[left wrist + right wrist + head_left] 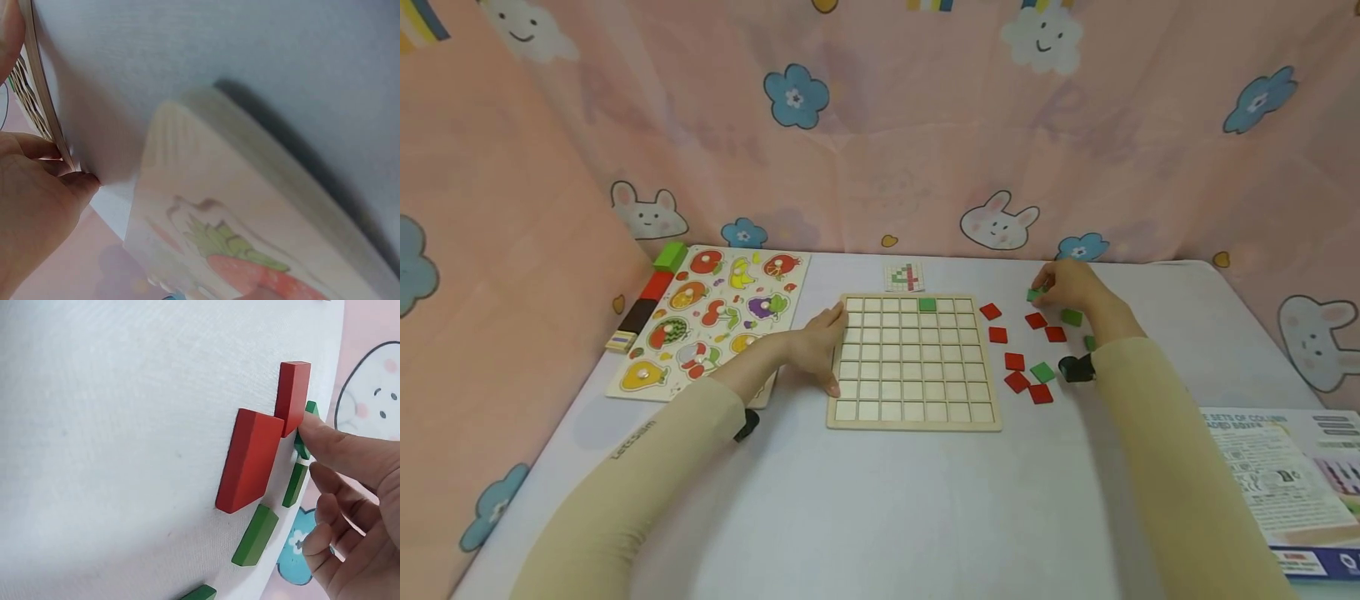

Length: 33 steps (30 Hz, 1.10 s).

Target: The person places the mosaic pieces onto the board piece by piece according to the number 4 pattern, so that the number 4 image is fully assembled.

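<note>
A wooden grid board (891, 366) lies flat on the table with one green tile (928, 305) in its top row. My left hand (815, 348) rests against the board's left edge, thumb and fingers spread apart along it. Beyond the board's right side, my right hand (1070, 286) pinches a green tile (1034, 295) between thumb and fingers, low at the tabletop. In the right wrist view this green tile (302, 450) is partly hidden by the thumb. Around it lie loose red tiles (1014, 362) and green tiles (1042, 372).
A small pattern card (904, 277) lies behind the board. On the left is a fruit puzzle board (651, 375), with a row of coloured blocks (657, 286) along its side. A printed box (1277, 483) sits at the right front. A pink curtain (880, 150) hangs behind the table.
</note>
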Available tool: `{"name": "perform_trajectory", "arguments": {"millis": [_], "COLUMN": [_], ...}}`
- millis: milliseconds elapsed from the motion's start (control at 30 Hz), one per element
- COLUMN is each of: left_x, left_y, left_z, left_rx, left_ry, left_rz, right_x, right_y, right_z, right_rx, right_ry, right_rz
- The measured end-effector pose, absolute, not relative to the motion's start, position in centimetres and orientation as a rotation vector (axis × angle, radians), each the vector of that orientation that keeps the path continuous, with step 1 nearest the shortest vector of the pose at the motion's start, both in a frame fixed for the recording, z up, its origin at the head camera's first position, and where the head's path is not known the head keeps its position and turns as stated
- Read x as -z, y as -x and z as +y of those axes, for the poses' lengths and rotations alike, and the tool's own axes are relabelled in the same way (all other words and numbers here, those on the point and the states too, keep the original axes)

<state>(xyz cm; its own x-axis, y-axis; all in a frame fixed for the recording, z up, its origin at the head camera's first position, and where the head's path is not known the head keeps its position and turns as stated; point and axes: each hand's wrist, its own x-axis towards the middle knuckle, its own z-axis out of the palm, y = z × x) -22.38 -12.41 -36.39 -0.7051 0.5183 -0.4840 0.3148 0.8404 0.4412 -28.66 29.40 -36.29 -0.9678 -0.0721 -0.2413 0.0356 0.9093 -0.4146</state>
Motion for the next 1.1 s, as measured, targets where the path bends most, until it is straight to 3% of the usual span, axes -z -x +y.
{"name": "perform_trajectory", "arguments": {"millis": [367,767,1100], "left_x": [36.6,36.7,36.7], "left_y": [22.5,22.6,22.5], "left_z": [-12.4,-12.5,-12.4], "left_rx": [-0.428,-0.416,-0.417], "left_ry": [-0.617,-0.617,-0.637], "left_rz": [2.413,2.425,2.431], "right_x": [36.9,36.3,36.5], "right_y": [28.9,28.2,27.3], "right_z": [28.2,18.6,13.3], "right_rx": [0.656,1.009,0.935], "right_ry": [0.107,0.508,0.598], "right_rz": [2.918,2.806,2.713]}}
